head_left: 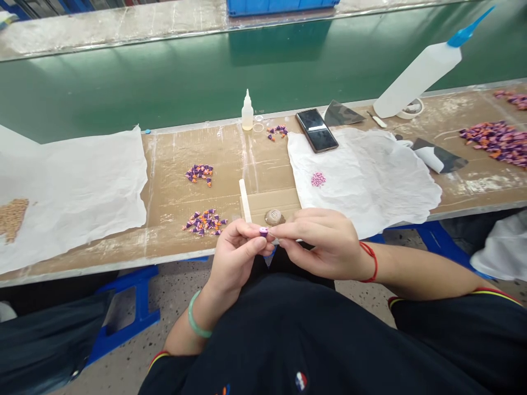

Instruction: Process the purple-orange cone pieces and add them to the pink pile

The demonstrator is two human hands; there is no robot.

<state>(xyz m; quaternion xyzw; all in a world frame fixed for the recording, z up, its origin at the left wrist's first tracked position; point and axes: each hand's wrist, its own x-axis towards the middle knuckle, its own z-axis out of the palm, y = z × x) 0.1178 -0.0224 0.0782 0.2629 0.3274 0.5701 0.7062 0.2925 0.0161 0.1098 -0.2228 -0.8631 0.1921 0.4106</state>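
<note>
My left hand pinches a small purple piece with a pale pink top between thumb and fingers, just over the table's front edge. From the right, my right hand reaches to that piece, thumb and index finger pressed together. A thin, pale sliver seems to stick out of this pinch, too small to name. Close beyond the hands lie a flat pale stick and a round greyish-brown lump on a cardboard piece. Loose purple and orange pieces are heaped left of my hands.
Another small heap lies farther back. A dropper bottle, a phone and a large blue-tipped bottle line the green wall. Tiny pink bits rest on white sheeting. Blue stools stand below.
</note>
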